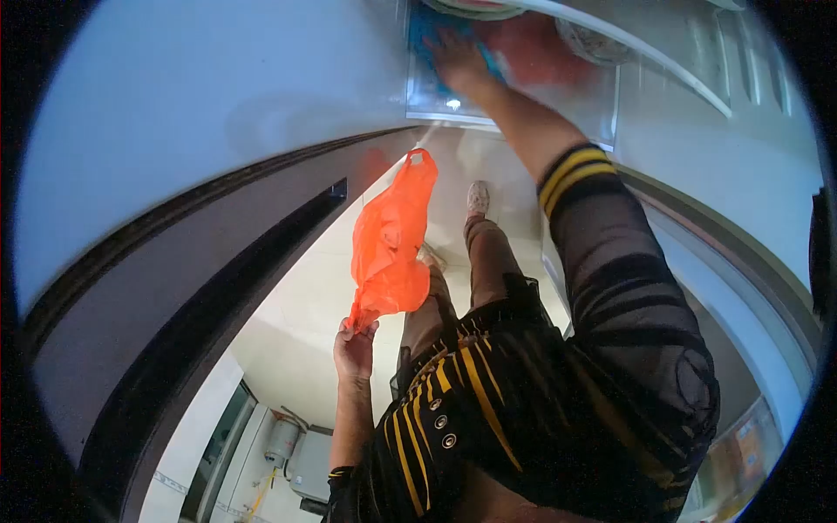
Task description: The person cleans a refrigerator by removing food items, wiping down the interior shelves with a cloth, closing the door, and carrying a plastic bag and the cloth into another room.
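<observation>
My left hand is closed on one end of an orange plastic bag, which hangs loose with its handle loop pointing away from me. Whether anything is inside the bag, I cannot tell. Up in the open fridge, my right hand lies with fingers spread over something blue on a glass shelf. The kind of blue thing is not clear. Beside it sits something red, seen blurrily, and a round clear container.
An open fridge door with a dark edge stands along my left. On the right is the fridge's side wall. A curved white shelf edge crosses above my right arm. Pale floor tiles lie below, under my feet.
</observation>
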Demonstrator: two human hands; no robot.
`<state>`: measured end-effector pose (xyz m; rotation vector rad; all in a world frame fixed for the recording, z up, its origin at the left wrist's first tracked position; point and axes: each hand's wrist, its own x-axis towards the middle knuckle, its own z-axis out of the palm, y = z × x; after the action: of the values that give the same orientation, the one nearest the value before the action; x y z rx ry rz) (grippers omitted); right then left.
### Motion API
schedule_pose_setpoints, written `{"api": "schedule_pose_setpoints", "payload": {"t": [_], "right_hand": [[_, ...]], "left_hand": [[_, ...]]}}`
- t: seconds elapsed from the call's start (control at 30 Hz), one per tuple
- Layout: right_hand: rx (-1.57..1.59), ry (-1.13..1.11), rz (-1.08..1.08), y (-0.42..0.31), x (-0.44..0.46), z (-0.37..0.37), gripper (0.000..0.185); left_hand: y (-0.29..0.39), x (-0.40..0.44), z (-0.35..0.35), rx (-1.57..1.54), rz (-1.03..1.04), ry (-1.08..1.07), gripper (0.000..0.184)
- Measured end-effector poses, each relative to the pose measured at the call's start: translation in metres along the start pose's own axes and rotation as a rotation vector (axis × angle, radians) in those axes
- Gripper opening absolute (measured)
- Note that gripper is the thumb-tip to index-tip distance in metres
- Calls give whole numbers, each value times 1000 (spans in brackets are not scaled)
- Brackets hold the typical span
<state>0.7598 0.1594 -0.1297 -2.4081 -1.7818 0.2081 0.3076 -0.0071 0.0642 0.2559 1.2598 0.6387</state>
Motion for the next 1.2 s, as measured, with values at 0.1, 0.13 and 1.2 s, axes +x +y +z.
{"api": "schedule_pose_setpoints", "payload": {"t": [0.1,0.13,1.2], "right_hand": [[20,-13,245,-31,26,17,49],[-86,-136,173,-40,13,0,51],[-142,197,343,90,-181,15,42]], "left_hand": [[-1,-1,-11,18,-5,66,23],[-3,2,-13,16,-1,49,23],[8,7,-12,-2,-122,-29,19]]}}
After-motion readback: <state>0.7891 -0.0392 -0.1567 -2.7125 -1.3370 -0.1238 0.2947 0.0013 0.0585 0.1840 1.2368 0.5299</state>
